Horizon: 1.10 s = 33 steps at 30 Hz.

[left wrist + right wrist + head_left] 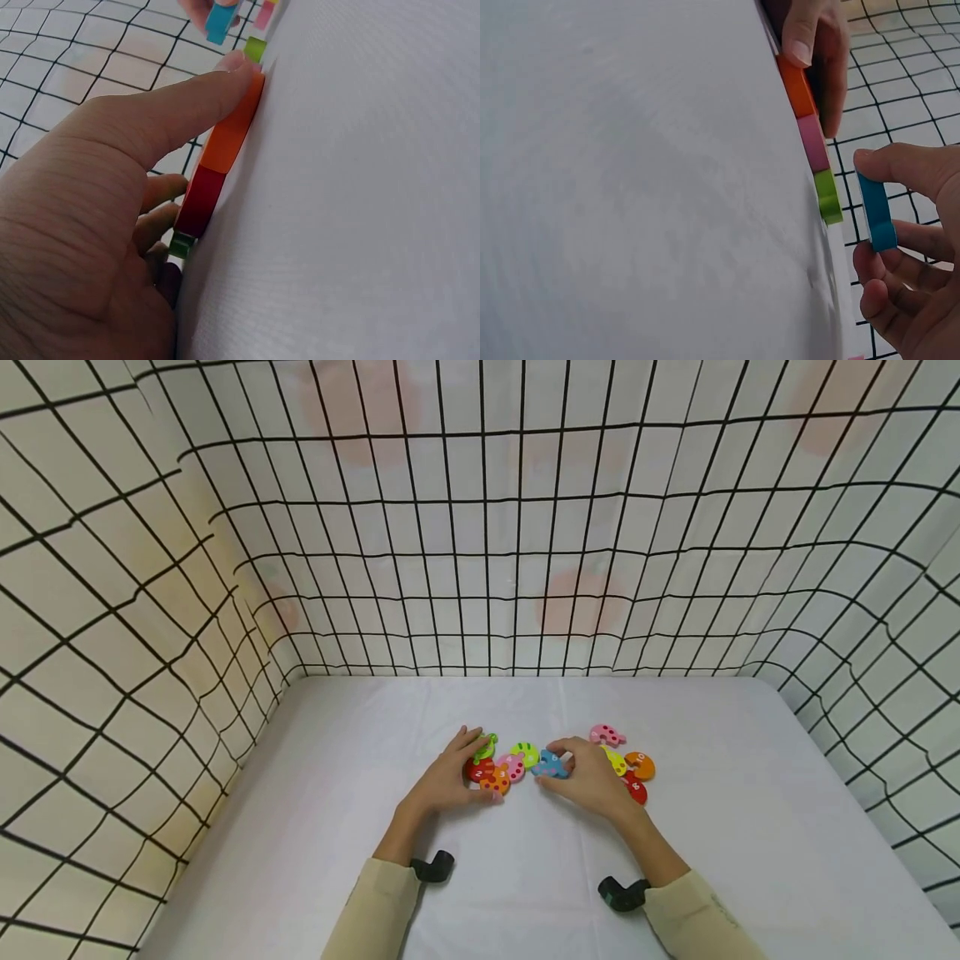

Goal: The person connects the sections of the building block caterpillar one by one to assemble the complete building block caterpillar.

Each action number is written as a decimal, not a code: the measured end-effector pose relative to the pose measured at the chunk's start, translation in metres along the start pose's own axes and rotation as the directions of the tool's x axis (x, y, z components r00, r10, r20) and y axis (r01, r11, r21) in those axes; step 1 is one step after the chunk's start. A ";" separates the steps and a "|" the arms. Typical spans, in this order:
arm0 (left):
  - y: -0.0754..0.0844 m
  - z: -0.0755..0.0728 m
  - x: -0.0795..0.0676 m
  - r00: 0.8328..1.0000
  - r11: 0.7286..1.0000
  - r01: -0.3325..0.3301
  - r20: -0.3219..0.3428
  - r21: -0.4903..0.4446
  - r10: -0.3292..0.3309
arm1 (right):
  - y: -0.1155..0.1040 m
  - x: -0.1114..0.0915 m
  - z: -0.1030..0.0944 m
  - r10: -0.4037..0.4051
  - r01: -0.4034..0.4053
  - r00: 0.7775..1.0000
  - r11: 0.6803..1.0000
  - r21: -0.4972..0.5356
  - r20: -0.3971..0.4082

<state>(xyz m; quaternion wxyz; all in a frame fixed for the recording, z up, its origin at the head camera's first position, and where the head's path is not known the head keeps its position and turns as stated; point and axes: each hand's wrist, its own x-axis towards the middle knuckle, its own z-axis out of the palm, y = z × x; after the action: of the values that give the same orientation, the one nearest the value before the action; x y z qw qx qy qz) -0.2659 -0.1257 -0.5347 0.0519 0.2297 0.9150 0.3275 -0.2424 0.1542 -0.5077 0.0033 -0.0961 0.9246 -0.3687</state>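
Note:
My right hand (592, 777) pinches a blue spotted puzzle piece (552, 766) between thumb and fingers. In the right wrist view this blue piece is held clear of the table, beside the green end piece. My left hand (444, 781) rests around a row of flat pieces, its thumb at the near edge of the orange dotted piece (495, 781) and its fingers along the far side. A red numbered piece (480, 770) and a green piece with a small feeler (486, 748) lie under those fingers. Right of them follow a pink dotted piece (512, 767) and a green striped piece (526, 754).
Beyond my right hand lie a pink dotted piece (607, 735), a yellow piece (616, 760), an orange numbered piece (640, 766) and a red numbered piece (636, 790). The white-covered table (750, 827) is bounded by a black wire grid (517, 568) at the back and sides.

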 end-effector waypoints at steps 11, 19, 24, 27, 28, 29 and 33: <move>0.000 0.000 0.000 1.000 1.000 -0.007 0.003 -0.012 0.007 | -0.005 0.003 0.009 0.005 -0.005 1.000 1.000 -0.001 -0.031; 0.002 -0.001 -0.001 1.000 1.000 0.004 0.000 -0.003 -0.004 | -0.006 0.004 0.013 0.030 -0.031 0.999 0.999 -0.028 -0.036; 0.003 -0.001 -0.001 1.000 1.000 0.005 -0.001 0.000 -0.005 | -0.007 0.004 0.016 0.049 -0.051 0.998 0.998 -0.042 -0.037; 0.003 -0.001 -0.001 1.000 1.000 0.000 -0.006 -0.004 0.000 | -0.007 0.005 0.018 0.062 -0.063 0.998 0.997 -0.046 -0.031; 0.002 -0.001 -0.001 1.000 1.000 0.005 -0.003 -0.002 -0.005 | -0.007 0.005 0.018 0.065 -0.066 0.997 0.997 -0.046 -0.030; 0.002 -0.001 -0.001 1.000 1.000 0.005 -0.004 -0.002 -0.005 | -0.007 0.005 0.019 0.066 -0.068 0.997 0.997 -0.047 -0.028; 0.003 0.000 0.000 1.000 1.000 0.011 -0.021 -0.003 -0.011 | -0.007 0.006 0.021 0.068 -0.069 0.997 0.996 -0.052 -0.023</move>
<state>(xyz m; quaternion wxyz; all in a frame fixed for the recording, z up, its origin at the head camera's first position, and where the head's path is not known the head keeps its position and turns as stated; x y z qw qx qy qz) -0.2646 -0.1242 -0.5330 0.0445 0.2209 0.9163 0.3311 -0.2451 0.1344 -0.5176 0.0038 -0.0607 0.9366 -0.3450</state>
